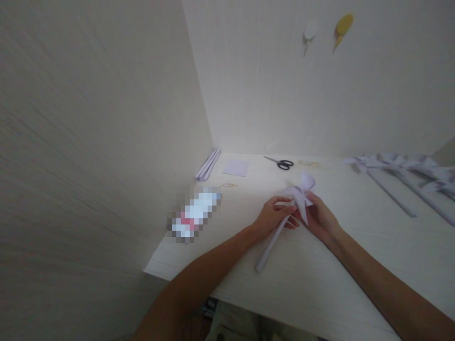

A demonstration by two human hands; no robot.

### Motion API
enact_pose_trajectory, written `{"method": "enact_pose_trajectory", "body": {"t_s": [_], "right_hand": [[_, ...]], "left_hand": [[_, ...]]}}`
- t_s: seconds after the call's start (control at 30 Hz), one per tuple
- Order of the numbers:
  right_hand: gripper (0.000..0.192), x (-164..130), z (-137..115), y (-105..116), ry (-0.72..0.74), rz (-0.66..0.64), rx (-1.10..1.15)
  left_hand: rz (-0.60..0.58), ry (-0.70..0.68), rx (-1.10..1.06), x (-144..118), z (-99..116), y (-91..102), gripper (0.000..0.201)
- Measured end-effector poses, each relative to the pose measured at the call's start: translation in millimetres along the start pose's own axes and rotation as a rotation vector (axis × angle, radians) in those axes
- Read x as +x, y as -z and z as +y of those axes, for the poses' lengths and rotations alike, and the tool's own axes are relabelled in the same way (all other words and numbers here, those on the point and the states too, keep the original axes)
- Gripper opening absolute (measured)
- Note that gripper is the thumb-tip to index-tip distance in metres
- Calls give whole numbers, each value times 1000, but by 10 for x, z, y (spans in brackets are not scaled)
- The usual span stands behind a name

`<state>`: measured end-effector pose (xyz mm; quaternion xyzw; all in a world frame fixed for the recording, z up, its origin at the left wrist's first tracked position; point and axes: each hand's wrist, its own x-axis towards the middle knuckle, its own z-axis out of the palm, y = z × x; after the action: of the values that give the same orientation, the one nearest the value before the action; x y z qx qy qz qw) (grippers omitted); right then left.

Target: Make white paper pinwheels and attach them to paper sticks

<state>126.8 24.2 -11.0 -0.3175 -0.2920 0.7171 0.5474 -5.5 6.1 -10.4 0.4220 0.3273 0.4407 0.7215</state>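
Observation:
A pale lilac paper pinwheel (302, 190) with a rolled paper stick (270, 246) lies over the white desk (355, 246). My left hand (272, 217) grips the top of the stick just under the pinwheel head. From the right side, my right hand (322, 219) holds the folded blades. The stick slants down toward the desk's near edge.
Black-handled scissors (282, 164) lie near the back wall. A square of paper (236, 167) and rolled paper sticks (208, 165) sit at the back left. A blurred-out object (195, 214) lies left of my hands. Several finished pinwheels (401, 166) lie at the far right.

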Motion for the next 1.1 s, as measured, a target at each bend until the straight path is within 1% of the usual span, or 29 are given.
{"method": "enact_pose_trajectory", "body": {"t_s": [0.1,0.17,0.2,0.23,0.3,0.33,0.43,0.5,0.6,0.67,0.73,0.87,1.0,1.1], "right_hand": [[11,24,-32,29,12,49,38],[11,9,-68,8,25,85,53],[10,-8,-86,-14,39,105,69],[8,-26,-101,-39,73,137,96],[7,-49,-122,-83,68,159,123],[9,-54,-130,-99,28,128,124],[10,-59,-151,-121,39,127,134],[11,-65,-155,-116,28,121,130],[14,-65,-146,-94,6,88,114],[18,-60,-137,-80,-1,81,93],[20,-53,-129,-69,-8,104,66],[16,-34,-105,-52,21,172,41],[13,-13,-70,-36,88,204,39],[16,-3,-60,-19,87,216,24]], "left_hand": [[-116,59,88,-1,31,65,45],[-217,129,147,-25,81,98,40],[-278,200,202,-42,109,110,37],[-277,220,239,-58,136,122,35],[-297,279,305,-75,184,145,32],[-289,274,313,-76,206,154,31],[-361,302,328,-77,257,155,28],[-364,308,360,-83,268,144,28],[-295,281,417,-82,248,142,27],[-271,278,429,-76,229,151,27],[-292,291,429,-73,216,159,27],[-319,289,440,-81,209,151,26],[-348,289,425,-94,219,125,24],[-373,298,408,-98,216,105,24]]}}
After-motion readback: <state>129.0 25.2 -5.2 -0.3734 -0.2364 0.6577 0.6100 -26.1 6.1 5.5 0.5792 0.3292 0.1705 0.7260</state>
